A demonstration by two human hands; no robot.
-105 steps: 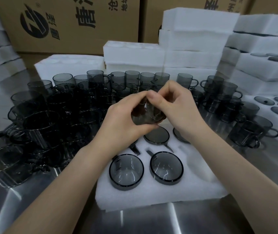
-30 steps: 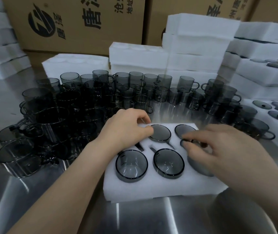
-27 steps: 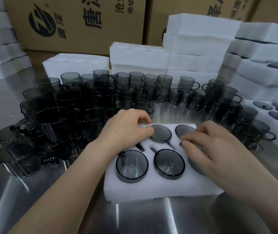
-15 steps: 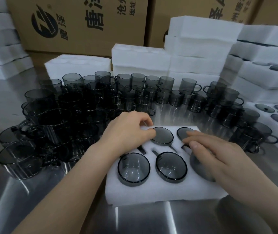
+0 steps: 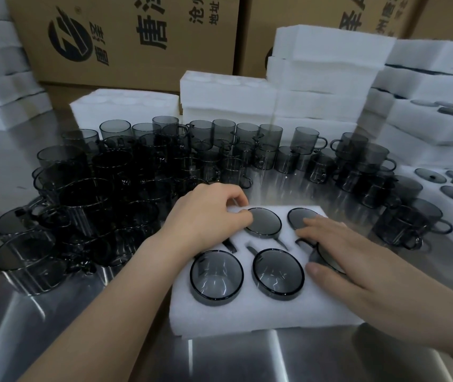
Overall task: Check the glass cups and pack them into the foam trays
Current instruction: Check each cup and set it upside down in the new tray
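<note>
The cup (image 5: 325, 259) earlier held up is now pressed into the lower-right pocket of the tray (image 5: 247, 318) by the flat right hand (image 5: 371, 271), while the curled left hand (image 5: 206, 213) is rested at upper left, its hold untellable, so the tray is judged nearly full.

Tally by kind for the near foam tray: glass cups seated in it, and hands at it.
Glass cups visible in the foam tray: 5
Hands, left hand and right hand: 2
Total: 7
The left hand covers the back-left pocket, so it is uncounted.
</note>
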